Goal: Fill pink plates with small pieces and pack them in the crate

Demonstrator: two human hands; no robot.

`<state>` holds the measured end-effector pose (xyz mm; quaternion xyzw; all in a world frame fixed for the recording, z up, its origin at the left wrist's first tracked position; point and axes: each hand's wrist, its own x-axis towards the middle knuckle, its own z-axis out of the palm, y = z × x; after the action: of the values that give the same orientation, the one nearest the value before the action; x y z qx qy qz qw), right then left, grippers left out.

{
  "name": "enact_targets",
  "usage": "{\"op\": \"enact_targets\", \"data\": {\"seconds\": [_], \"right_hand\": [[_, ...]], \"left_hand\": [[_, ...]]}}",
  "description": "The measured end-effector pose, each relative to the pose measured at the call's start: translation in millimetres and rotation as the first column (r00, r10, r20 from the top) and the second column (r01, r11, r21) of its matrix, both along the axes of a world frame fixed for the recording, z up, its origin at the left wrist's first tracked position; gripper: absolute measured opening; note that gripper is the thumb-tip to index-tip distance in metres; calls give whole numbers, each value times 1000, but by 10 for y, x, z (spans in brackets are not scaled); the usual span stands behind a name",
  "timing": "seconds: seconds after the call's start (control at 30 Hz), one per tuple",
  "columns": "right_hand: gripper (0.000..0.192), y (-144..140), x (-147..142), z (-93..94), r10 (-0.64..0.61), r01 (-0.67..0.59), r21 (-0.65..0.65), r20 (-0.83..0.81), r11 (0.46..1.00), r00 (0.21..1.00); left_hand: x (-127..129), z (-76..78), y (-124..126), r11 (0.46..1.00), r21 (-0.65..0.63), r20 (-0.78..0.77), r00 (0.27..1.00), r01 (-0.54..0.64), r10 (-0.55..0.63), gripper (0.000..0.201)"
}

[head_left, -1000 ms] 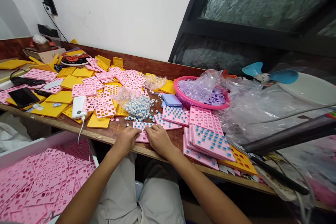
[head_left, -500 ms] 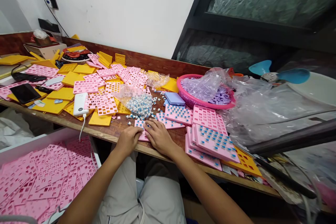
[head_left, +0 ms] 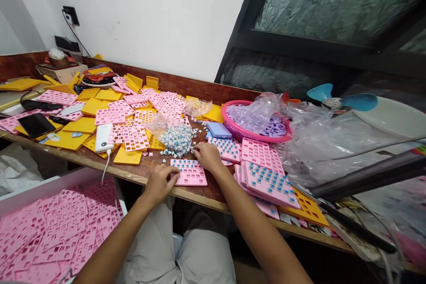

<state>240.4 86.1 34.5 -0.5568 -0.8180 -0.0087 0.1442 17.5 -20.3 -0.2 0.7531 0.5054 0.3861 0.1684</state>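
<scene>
1. Pink plate [head_left: 189,172] flat at near edge of wooden table [head_left: 146,169]; thin, stiff, light by judgement, best gripped at side edges.
2. Left hand [head_left: 160,183] pressed on plate's left edge, fingers curled.
3. Right hand [head_left: 208,156] just beyond plate, fingers bent near loose switches [head_left: 176,136]; contents of grip cannot be told.
4. Finished plates [head_left: 266,177] stacked to right.

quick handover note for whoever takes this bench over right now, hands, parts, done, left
Left hand: rests on the near left edge of the pink plate, steadying it; nothing gripped.
Right hand: at the plate's far right corner, beside the loose switches; whether it pinches one cannot be told.
Done: the plate's far rows hold blue switches; filled plates are stacked on the right.
Left: the plate's near rows look unfilled; empty plates lie in the bin at lower left.
</scene>
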Motion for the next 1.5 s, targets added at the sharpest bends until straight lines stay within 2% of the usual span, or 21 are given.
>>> {"op": "enact_targets", "data": {"seconds": [0.07, 0.13, 0.23, 0.3, 0.4, 0.5, 0.6, 0.73, 0.8, 0.9, 1.0, 1.13, 1.27, 1.37, 1.5], "right_hand": [[20, 129, -51, 22, -35, 37, -16, 103, 999, 994], [19, 195, -98, 5, -47, 50, -22, 144, 998, 988], [14, 196, -127, -33, -19, 20, -11, 131, 1000, 991], [12, 150, -108, -33, 14, -14, -2, 95, 1000, 995], [11, 24, -19, 7, 64, -61, 41, -54, 997, 997], [10, -169, 116, 16, 182, -176, 45, -281, 983, 942], [9, -380, 226, -62, 225, -248, 10, -457, 969, 860], [13, -534, 268, -209, 183, -231, -22, -540, 973, 821], [16, -543, 263, -253, 196, -239, -13, -532, 971, 823], [12, -520, 255, -280, 249, -259, 45, -470, 965, 847], [6, -493, 245, -298, 271, -253, 100, -406, 962, 873], [3, -468, 229, -338, 266, -233, 132, -378, 963, 887], [5, -458, 263, -366, 281, -254, 121, -385, 960, 879], [10, -466, 301, -361, 290, -275, 94, -369, 957, 883], [12, -482, 305, -317, 269, -254, 89, -305, 963, 913]], "left_hand": [[-115, 28, 19, 1000, 9, 108, 994, -28, 27, 16], [-261, 76, 89, 995, 43, 122, 989, -94, 88, 16], [-447, 124, 266, 992, 52, -21, 993, -117, 118, 16], [-495, 111, 390, 998, 5, -135, 989, -61, 61, 16], [-468, 49, 516, 999, -51, -209, 978, -8, -3, 15], [-423, 20, 524, 999, -50, -195, 981, -11, 1, 14], [-394, 61, 411, 999, -44, -95, 996, -3, -1, 16], [-286, 126, 177, 998, -31, -18, 999, 45, -46, 23], [-189, 141, 98, 999, -27, -53, 998, 31, -32, 28], [-7, 173, 90, 1000, 21, -238, 971, 18, -13, 20], [200, 234, 186, 989, 110, -465, 885, 95, -34, 18], [441, 277, 328, 974, 139, -635, 771, 180, -52, 17], [507, 232, 364, 964, 154, -683, 729, 218, -56, 14], [439, 200, 341, 967, 165, -653, 756, 193, -40, 20], [337, 192, 308, 983, 81, -580, 809, 165, -88, 16]]}}
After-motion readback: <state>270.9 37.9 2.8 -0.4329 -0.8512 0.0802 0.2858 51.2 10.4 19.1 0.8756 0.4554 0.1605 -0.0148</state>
